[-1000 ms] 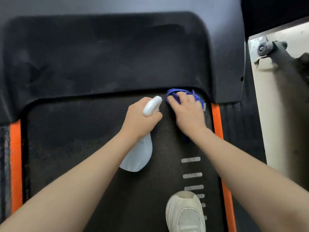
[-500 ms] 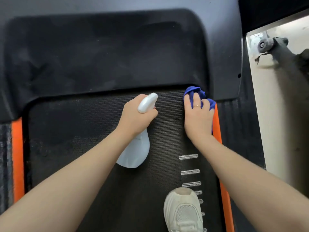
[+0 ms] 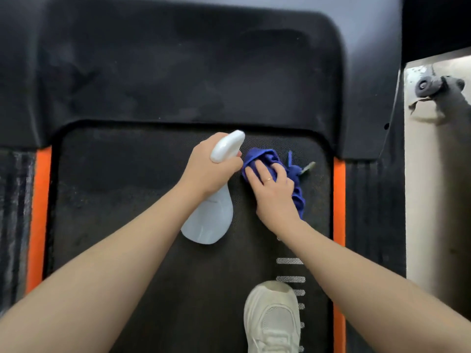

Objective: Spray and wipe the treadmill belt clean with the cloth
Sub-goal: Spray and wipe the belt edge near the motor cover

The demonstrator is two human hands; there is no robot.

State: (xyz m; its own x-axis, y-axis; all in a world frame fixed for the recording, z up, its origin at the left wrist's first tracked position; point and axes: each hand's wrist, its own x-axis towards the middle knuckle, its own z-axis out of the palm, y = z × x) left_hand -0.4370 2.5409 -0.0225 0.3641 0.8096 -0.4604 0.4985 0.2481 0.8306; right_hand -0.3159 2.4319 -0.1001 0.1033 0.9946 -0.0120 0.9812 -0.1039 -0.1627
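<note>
The black treadmill belt (image 3: 127, 200) runs between two orange side strips. My left hand (image 3: 209, 166) grips the neck of a white spray bottle (image 3: 209, 220), whose nozzle points toward the motor cover and whose body hangs above the belt. Just to its right, my right hand (image 3: 272, 192) presses a bunched blue cloth (image 3: 260, 155) onto the belt near its front end, fingers curled into the fabric. A small tag sticks out of the cloth on the right.
The black motor cover (image 3: 178, 72) spans the front of the belt. Orange strips (image 3: 339, 225) and ribbed side rails border the belt. My white shoe (image 3: 272, 319) stands on the belt at the bottom. A pale floor with a grey wheeled foot (image 3: 428, 85) lies to the right.
My right hand has slid the cloth left, from the right orange strip back toward the belt's middle, beside the bottle. The left hand with the bottle has stayed about where it was.
</note>
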